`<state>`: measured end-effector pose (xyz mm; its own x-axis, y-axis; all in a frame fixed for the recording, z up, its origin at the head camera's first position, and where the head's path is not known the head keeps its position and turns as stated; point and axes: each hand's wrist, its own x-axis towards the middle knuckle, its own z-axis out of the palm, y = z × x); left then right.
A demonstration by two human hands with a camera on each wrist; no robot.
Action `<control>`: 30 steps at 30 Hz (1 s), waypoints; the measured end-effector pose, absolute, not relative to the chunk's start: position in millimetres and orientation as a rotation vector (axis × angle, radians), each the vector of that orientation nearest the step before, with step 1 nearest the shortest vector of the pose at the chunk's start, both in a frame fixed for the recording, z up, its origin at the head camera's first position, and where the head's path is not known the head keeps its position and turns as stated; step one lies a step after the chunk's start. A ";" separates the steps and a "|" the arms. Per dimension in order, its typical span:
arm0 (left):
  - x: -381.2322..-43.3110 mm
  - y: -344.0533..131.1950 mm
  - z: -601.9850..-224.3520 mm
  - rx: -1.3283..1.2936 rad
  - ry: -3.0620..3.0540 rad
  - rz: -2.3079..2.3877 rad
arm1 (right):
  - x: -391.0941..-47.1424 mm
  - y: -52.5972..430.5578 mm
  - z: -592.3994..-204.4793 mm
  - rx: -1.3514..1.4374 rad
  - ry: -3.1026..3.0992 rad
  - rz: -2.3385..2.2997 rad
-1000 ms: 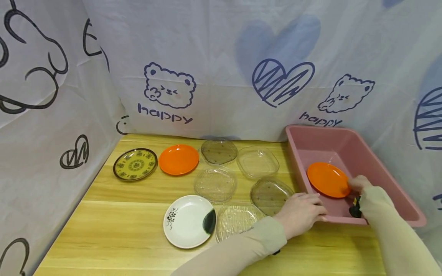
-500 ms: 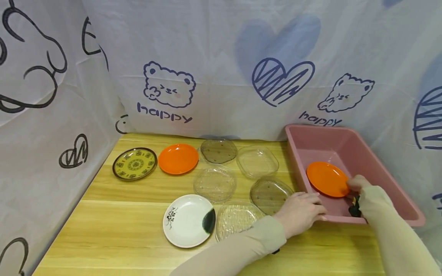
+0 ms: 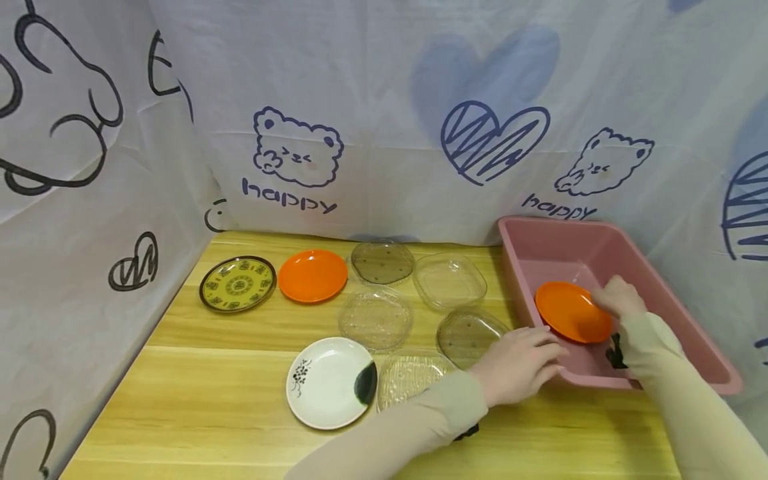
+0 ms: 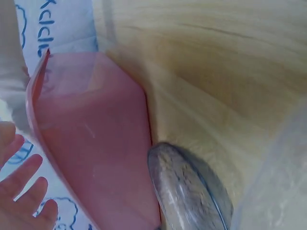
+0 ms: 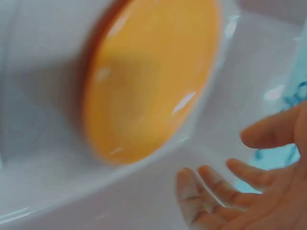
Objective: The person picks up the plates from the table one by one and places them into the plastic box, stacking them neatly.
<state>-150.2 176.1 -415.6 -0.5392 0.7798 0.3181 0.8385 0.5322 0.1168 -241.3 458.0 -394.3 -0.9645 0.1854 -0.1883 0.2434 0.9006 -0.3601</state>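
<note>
Head view showed a pale wood-grain desk [image 3: 198, 400] set before white cloth [image 3: 384, 73], which hung behind it and down the left side, patterned with dark line drawings and the word "happy". Across the back of the desk, from the left, lay a yellow plate [image 3: 238, 284] with a dark rim, a flat orange plate [image 3: 313, 276], a smoky dish [image 3: 381, 262] and a squarish clear dish [image 3: 450, 281]. Nearer the front came a round clear dish [image 3: 376, 318], a second smoky dish [image 3: 468, 337], and a white plate [image 3: 327, 383] with a dark green patch, beside a ribbed clear dish [image 3: 411, 377] partly covered by the left sleeve [image 3: 390, 433]. At the right stood a pink basin [image 3: 558, 250]; inside, by its left wall, was the basin's orange plate [image 3: 570, 312]. The right hand [image 3: 620, 297] reached in at that plate's right edge, its grip spread, thumb and fingers apart, a gap separating them from the plate in the blurred right wrist view. The left hand [image 3: 521, 365] was at the basin's near left corner, its grip also spread; whether a fingertip touched the rim, I could not tell.
</note>
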 end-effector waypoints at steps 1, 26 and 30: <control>-151.5 173.0 -414.5 -1.354 -2.538 -0.407 | -244.3 453.0 -391.4 0.354 2.942 -0.582; -193.1 35.1 -417.9 -0.905 -2.811 -0.825 | -216.5 283.3 -332.7 -0.162 2.808 -1.827; -196.8 11.8 -417.8 -0.845 -2.827 -0.851 | -210.0 257.6 -331.2 -0.227 2.631 -1.976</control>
